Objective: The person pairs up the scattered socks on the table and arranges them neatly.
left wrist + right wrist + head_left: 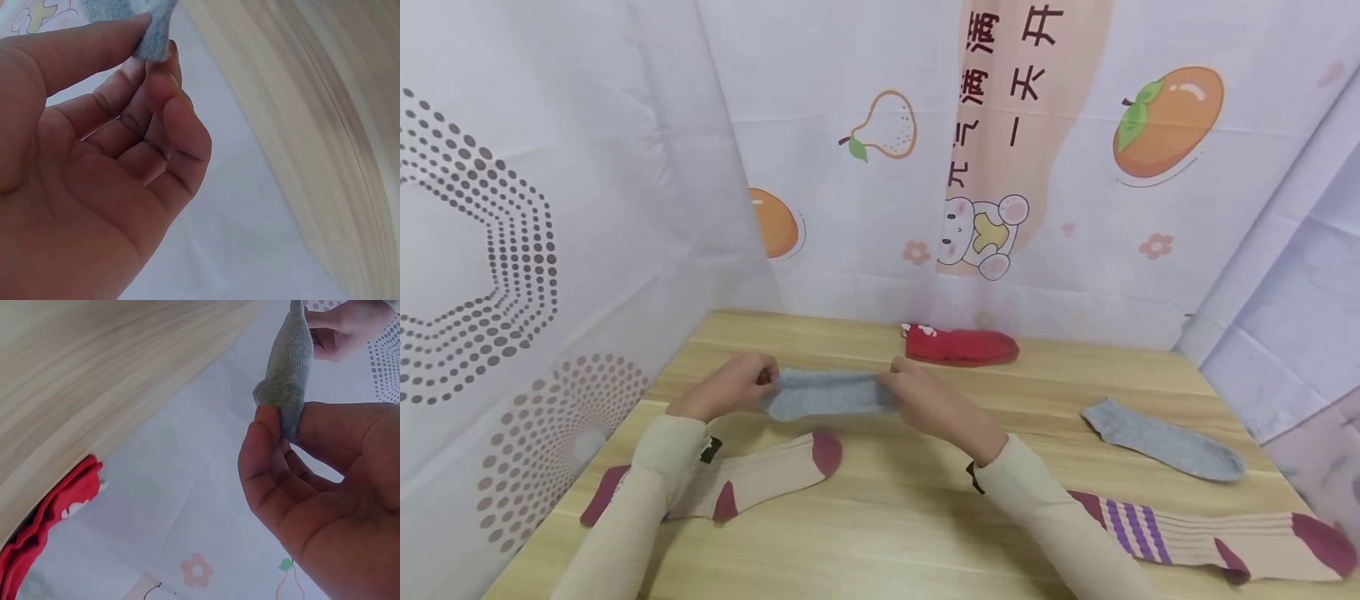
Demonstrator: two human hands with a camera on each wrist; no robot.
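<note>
A grey sock (831, 393) is stretched sideways between both hands above the wooden table. My left hand (733, 387) pinches its left end between thumb and fingertips, as the left wrist view also shows at a bit of grey knit (156, 31). At the other end, my right hand (936, 408) pinches the fabric; in the right wrist view the sock (289, 369) rises from thumb and fingers. Under the left forearm lies a cream sock (775, 477) with maroon toe and heel. Behind the right hand, a red sock (966, 347) lies near the table's back edge.
To the right, a second grey sock (1165, 440) lies flat on the table (910, 517). Nearer the front right is another cream sock (1195, 537) with purple stripes, partly behind the right sleeve. Printed curtains (850, 217) hang behind and beside the table.
</note>
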